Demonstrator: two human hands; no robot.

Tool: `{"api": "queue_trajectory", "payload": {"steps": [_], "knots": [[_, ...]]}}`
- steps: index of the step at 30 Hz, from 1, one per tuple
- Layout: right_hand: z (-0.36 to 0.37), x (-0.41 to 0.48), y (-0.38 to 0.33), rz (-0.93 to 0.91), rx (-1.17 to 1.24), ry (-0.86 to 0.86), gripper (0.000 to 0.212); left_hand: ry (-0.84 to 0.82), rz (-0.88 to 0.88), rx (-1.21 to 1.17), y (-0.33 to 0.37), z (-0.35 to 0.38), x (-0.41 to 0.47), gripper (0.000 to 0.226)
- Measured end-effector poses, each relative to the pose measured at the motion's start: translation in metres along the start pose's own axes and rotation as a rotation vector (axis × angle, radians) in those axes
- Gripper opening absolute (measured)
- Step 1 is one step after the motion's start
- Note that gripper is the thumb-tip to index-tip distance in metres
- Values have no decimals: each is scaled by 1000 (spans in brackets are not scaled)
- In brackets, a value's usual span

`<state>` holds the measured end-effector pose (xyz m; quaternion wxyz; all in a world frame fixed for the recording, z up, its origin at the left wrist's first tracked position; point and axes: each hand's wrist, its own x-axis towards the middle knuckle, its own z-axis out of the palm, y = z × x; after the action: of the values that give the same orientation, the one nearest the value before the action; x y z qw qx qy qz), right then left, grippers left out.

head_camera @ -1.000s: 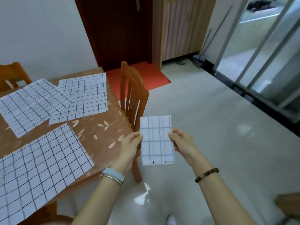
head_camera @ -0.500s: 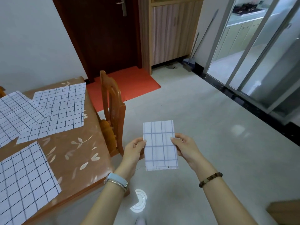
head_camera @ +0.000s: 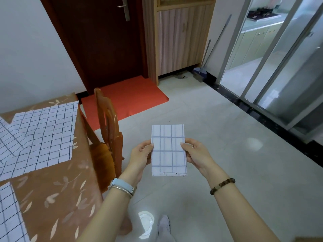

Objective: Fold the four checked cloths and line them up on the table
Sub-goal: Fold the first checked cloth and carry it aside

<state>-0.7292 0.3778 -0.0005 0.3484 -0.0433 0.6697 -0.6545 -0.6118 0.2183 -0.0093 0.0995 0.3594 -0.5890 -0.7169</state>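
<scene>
A folded white checked cloth is held upright in the air over the floor, to the right of the table. My left hand pinches its left edge and my right hand pinches its right edge. On the brown leaf-patterned table at the left, an unfolded checked cloth lies flat, overlapping another unfolded cloth at the left frame edge. A third unfolded cloth shows at the bottom-left corner, mostly out of frame.
A wooden chair stands against the table's right side, just left of my left hand. A red mat lies before a dark door. A broom and dustpan lean at the far wall. Sliding glass doors run along the right.
The view has swung right and up, so the table slid left and less of it shows. Both hands keep the same hold on the folded cloth.
</scene>
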Motion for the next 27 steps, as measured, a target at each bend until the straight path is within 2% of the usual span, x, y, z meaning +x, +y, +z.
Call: {"api": "queue_trajectory", "payload": {"steps": [11,27], "knots": [[14,123,-63,-27,-9,-22,22,48,34,-26,69,8,107,20],[18,258,-128,2,6,-129,18,177,55,-126,119,29,227,17]]}}
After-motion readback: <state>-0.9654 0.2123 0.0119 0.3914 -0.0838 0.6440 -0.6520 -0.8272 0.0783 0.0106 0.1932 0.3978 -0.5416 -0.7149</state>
